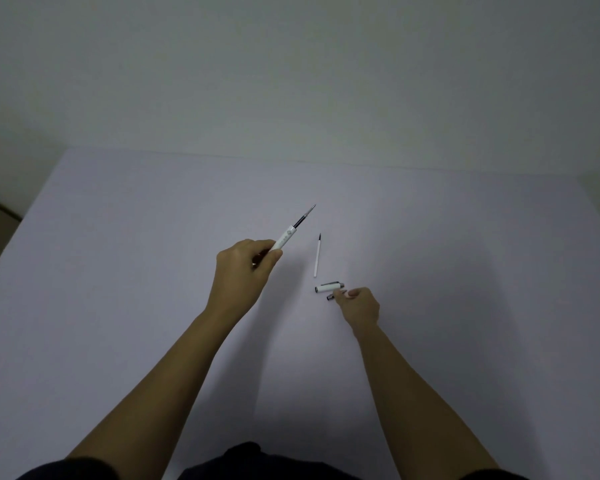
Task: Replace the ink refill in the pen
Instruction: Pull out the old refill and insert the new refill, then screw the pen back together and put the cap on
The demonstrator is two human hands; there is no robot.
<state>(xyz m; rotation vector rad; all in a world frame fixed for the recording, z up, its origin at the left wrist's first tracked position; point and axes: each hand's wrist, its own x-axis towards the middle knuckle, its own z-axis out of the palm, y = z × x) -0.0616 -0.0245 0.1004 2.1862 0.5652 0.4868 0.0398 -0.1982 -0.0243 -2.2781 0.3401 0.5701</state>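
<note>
We see the white pen barrel (284, 240) raised above the pale table (118, 271), tilted toward 1 o'clock, with a dark ink refill (305, 215) sticking out of its open end and tapering to a fine tip. The left hand (245, 268) is closed around the barrel's lower end, fingers curled and thumb pressed along the side, forearm running back toward 7 o'clock.

At 4 o'clock from the barrel, a 2nd refill (317, 256), thin and white with a dark tip, lies flat on the table, pointing to 12 o'clock and apart from both hands. Just below it at 6 o'clock lies the white pen cap (329, 287) with its metal clip, roughly crosswise.

The right hand (359, 304) rests low at the table, fingers bunched, pinching a small dark piece (330, 298) just beside the cap; we cannot tell whether it touches the cap. Its forearm stretches back toward 5 o'clock.
</note>
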